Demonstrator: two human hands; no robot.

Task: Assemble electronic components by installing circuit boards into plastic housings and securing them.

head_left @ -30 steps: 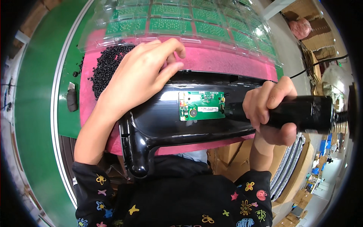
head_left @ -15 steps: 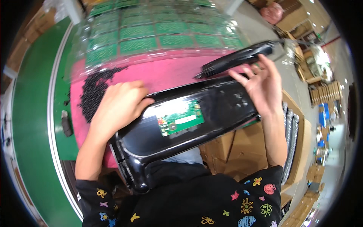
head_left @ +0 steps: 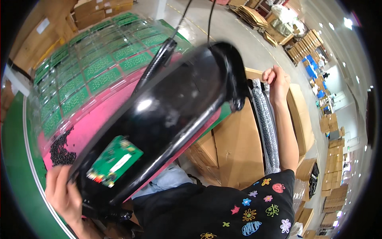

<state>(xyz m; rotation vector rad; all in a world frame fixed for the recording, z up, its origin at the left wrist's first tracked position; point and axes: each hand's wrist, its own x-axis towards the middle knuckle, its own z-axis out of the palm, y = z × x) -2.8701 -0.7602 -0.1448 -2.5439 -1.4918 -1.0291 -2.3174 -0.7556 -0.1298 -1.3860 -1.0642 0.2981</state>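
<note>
So, left hand (head_left: 63,195) clamped on the black shell (head_left: 171,105), right hand (head_left: 277,81) curled near wrapped bars (head_left: 265,129), can't tell if gripping.

A green table (head_left: 13,125) with a pale edge is on the left. A white post (head_left: 160,8) stands at its far end. Brown boxes (head_left: 85,12) are piled up at the far left. The grey floor (head_left: 230,46) has a thin yellow line (head_left: 187,20). Flat cardboard (head_left: 246,18) lies in a stack far away. More boxes (head_left: 329,165) stand on the right, under small bright lights (head_left: 348,23).
</note>
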